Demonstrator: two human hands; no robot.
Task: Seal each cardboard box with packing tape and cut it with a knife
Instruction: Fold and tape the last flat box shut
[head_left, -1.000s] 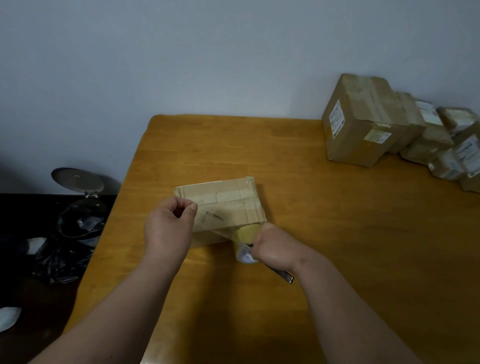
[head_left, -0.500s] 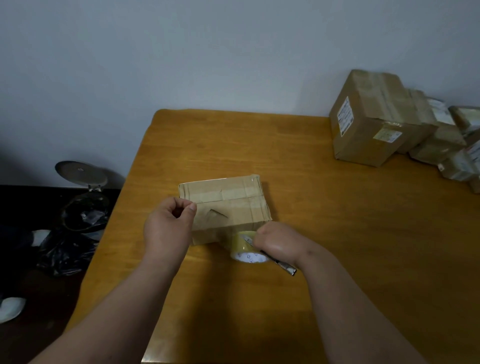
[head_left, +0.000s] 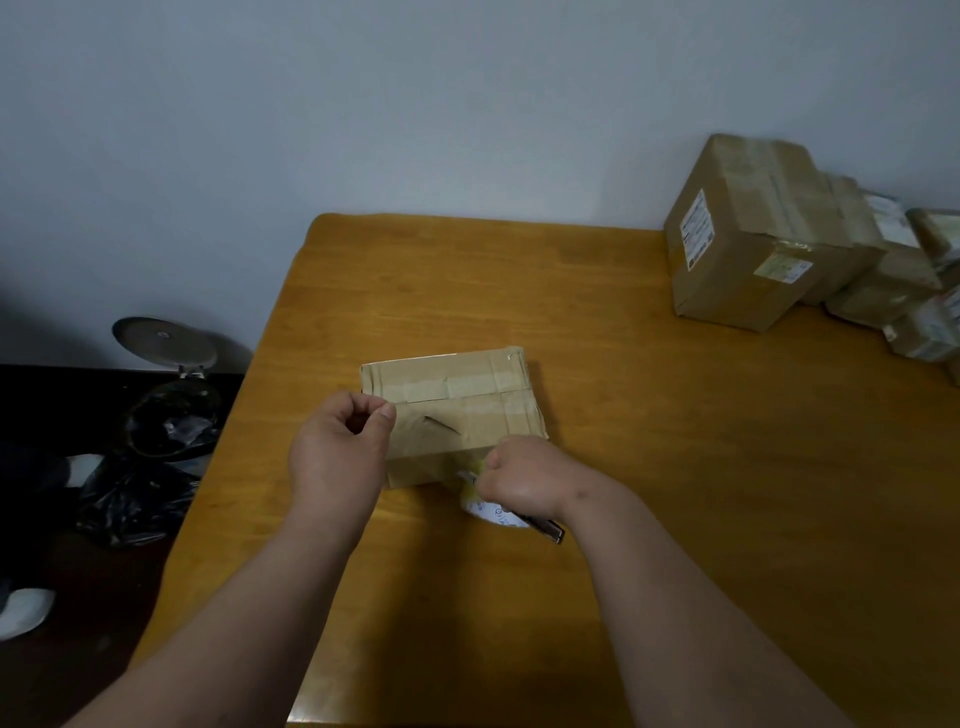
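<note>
Head view: left hand (head_left: 337, 452) pinches tape end; right hand (head_left: 522, 480) fisted on roll (head_left: 485, 512).

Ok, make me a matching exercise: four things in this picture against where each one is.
Things:
1. cardboard box
2. tape roll
3. stack of boxes
4. black bag

Places:
A. on the floor, left of the table
B. in the right hand
C. middle of the table, by the left hand
D. far right of the table, by the wall

Pairs: 1-C, 2-B, 3-D, 4-A
</note>
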